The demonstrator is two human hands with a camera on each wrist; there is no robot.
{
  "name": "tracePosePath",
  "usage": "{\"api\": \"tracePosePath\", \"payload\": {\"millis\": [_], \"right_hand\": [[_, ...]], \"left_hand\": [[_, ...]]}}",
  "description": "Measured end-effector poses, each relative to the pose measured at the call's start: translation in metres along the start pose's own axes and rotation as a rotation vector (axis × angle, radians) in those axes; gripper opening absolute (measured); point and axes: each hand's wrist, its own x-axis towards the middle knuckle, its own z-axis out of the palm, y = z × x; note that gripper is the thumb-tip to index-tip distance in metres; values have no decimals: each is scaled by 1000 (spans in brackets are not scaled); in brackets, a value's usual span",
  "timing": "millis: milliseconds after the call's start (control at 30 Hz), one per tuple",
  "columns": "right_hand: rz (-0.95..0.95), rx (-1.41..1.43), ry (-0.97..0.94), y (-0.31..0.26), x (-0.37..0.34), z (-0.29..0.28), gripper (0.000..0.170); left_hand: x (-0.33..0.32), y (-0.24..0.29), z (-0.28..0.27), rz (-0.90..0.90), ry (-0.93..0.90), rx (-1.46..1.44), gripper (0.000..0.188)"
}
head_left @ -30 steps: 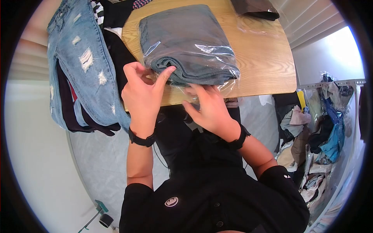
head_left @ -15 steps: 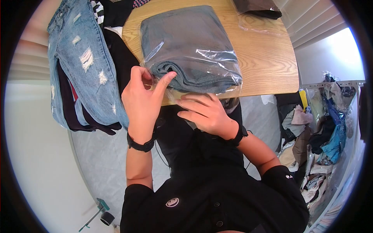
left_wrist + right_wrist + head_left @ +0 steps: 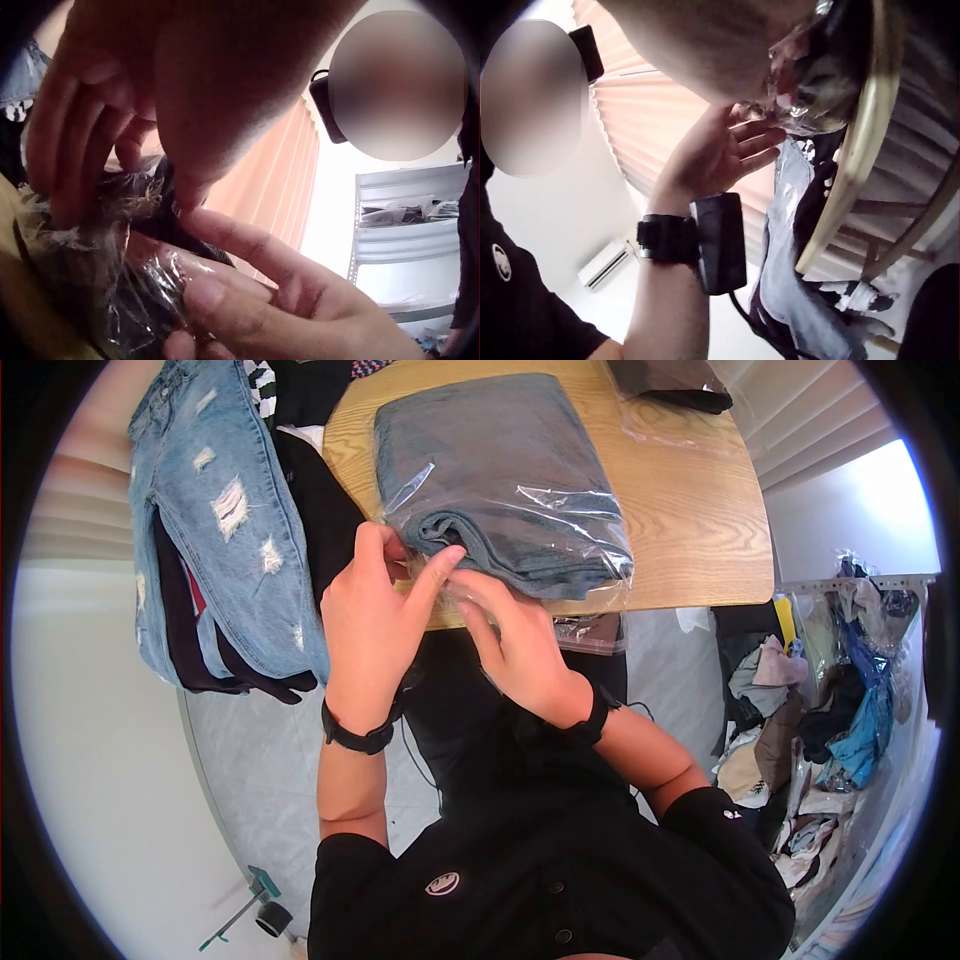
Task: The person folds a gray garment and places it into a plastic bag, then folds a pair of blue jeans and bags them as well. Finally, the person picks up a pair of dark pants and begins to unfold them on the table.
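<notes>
A folded grey-blue garment (image 3: 490,470) lies in a clear plastic bag (image 3: 590,520) at the table's near edge, its rolled fold facing the body. My left hand (image 3: 375,620) grips the bag's near left corner, thumb against the plastic beside the fold. Close by, my right hand (image 3: 525,645) pinches the loose plastic at the near edge, its fingertips beside the left thumb. Crumpled plastic (image 3: 142,277) shows between both hands in the left wrist view. In the right wrist view the left hand (image 3: 720,150) is at the bag with its fingers extended.
Ripped blue jeans (image 3: 225,510) and dark clothes hang over the left side of the wooden table (image 3: 700,510). A bagged dark item (image 3: 670,382) lies at the far right. Bagged clothes (image 3: 850,690) are piled at a rack on the right.
My right hand has moved left along the bag's near edge and now meets the left thumb. The bag has shifted slightly right and toward the body. My left hand keeps its hold.
</notes>
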Motion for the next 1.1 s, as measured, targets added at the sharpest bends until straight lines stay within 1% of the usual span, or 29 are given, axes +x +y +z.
{"api": "tracePosePath", "payload": {"millis": [33, 100, 133, 200, 233, 300, 367, 433, 467, 533, 600, 667, 700, 767, 800, 867, 900, 933, 967, 1033, 1067, 1100], "right_hand": [[-1, 0, -1, 2, 1, -1, 30], [-213, -137, -99, 6, 2, -7, 36], [-213, -138, -100, 5, 2, -13, 36], [-280, -292, -396, -1, 3, -25, 40], [-280, -293, -396, 3, 1, -24, 40], [-535, -157, -273, 13, -3, -20, 39], [-512, -147, -287, 12, -7, -22, 37], [-477, -140, -327, 5, -12, -25, 37], [-475, -138, -328, 4, -15, -26, 37], [-411, -53, -323, 3, -20, -26, 37], [-399, -48, -321, 1, -21, -28, 37], [-380, -132, -272, -1, -23, -28, 36], [-377, -136, -271, -1, -25, -30, 36], [-355, -160, -132, 0, -30, -36, 34], [-353, -160, -133, 1, -32, -43, 34], [-295, -451, 215, 3, -36, -62, 30], [-209, -566, 285, -1, -30, -71, 27], [-122, -681, 354, -4, -24, -79, 24], [-121, -681, 353, 0, -21, -86, 24], [-15, -714, 305, 8, -18, -100, 20], [-12, -717, 307, 12, -21, -103, 20], [-32, -675, 255, 18, -24, -106, 22]], "left_hand": [[-1, -1, -1, -1, 2, 0, 49], [-2, -3, -2, -11, -31, -76, 48], [-2, -3, -4, -11, -30, -78, 48], [-3, -3, -10, -153, -155, -165, 49], [-4, -5, -10, -154, -155, -166, 49], [-9, -14, -9, -102, -149, -177, 51], [-16, -18, -9, -134, -165, -214, 54], [-25, -21, -5, -212, -175, -237, 65], [-30, -24, -1, -214, -176, -236, 65], [-41, -30, 8, -241, -89, -381, 69], [-49, -31, 10, -266, -109, -408, 69], [-55, -28, 10, -357, -101, -426, 63], [-57, -26, 8, -356, -105, -429, 63], [-62, -21, 2, -345, -62, -378, 55], [-65, -20, -2, -347, -63, -378, 55], [-69, -18, -9, -367, -31, -320, 52], [-72, -18, -12, -370, -31, -319, 52], [-76, -17, -15, -389, -29, -315, 48], [-79, -16, -17, -407, -27, -311, 44], [-87, -19, -18, -373, -36, -320, 43], [-89, -20, -18, -339, -47, -328, 42], [-89, -16, -20, -336, -49, -330, 42]]}}
